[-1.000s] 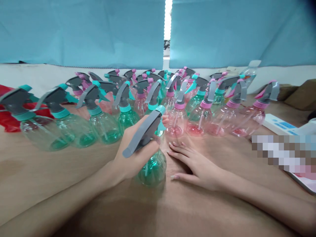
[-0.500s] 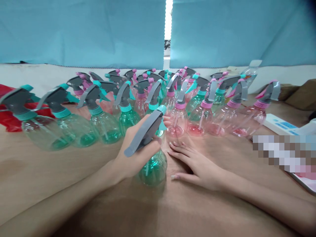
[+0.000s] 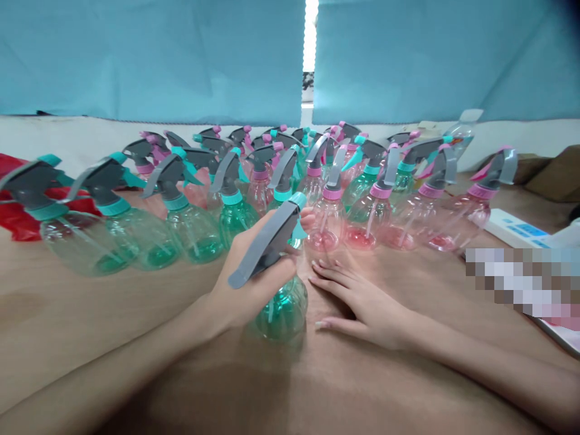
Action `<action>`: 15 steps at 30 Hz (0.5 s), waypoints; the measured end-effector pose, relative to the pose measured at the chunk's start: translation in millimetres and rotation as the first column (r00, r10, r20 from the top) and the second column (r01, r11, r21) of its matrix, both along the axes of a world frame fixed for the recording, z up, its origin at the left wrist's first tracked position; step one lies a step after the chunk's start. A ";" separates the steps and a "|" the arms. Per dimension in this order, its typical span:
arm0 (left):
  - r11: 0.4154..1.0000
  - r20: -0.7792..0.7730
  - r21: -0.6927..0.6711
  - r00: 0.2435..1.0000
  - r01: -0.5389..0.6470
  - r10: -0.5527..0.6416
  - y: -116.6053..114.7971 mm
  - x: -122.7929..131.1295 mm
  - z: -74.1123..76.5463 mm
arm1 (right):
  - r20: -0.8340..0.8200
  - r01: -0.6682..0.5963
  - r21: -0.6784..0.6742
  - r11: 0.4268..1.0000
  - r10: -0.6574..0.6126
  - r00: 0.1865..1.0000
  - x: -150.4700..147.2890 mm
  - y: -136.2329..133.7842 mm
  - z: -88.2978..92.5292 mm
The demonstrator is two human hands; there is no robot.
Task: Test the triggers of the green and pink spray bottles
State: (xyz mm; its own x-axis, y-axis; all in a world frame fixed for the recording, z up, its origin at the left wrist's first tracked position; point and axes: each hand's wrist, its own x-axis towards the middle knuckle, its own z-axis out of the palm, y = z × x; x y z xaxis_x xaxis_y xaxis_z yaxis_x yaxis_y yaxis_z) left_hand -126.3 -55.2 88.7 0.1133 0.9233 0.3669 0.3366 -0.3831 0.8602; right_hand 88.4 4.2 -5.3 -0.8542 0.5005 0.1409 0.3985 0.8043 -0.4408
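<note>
My left hand (image 3: 247, 275) is wrapped round the neck of a green spray bottle (image 3: 281, 305) with a grey trigger and teal nozzle; the bottle stands on the brown table (image 3: 136, 338) in front of me. Just to its right, my right hand (image 3: 362, 299) lies flat on the table, palm down with fingers stretched out, holding nothing. Behind both hands stand several green spray bottles (image 3: 190, 226) on the left and several pink spray bottles (image 3: 376, 214) on the right, all with grey trigger heads.
A blue curtain (image 3: 154, 60) hangs behind the table, with a bright gap in the middle. A red bag (image 3: 13, 220) lies at the far left. At the right edge are a white and blue box (image 3: 516, 229) and brown cardboard (image 3: 553, 175).
</note>
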 end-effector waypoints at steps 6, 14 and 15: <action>0.999 0.043 -0.017 0.998 0.051 -0.051 3.7 1.3 3.5 | -0.023 -0.009 0.016 1.000 0.009 1.000 0.1 0.1 -1.5; 0.999 -0.006 -0.001 0.999 0.035 -0.035 0.6 -0.3 5.6 | -0.029 -0.012 0.016 1.000 0.013 0.999 -0.1 0.2 -1.5; 1.000 -0.038 0.009 0.999 0.015 -0.014 -0.5 -0.6 5.9 | -0.032 -0.014 0.015 1.000 0.014 0.999 0.0 0.3 -1.9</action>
State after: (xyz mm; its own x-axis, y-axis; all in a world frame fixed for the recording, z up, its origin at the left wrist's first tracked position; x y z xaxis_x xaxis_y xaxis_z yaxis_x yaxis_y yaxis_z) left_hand -127.0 -55.7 94.6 0.1407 0.9181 0.3705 0.3631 -0.3960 0.8434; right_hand 88.4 4.5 -7.2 -0.8559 0.4863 0.1760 0.3731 0.8163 -0.4410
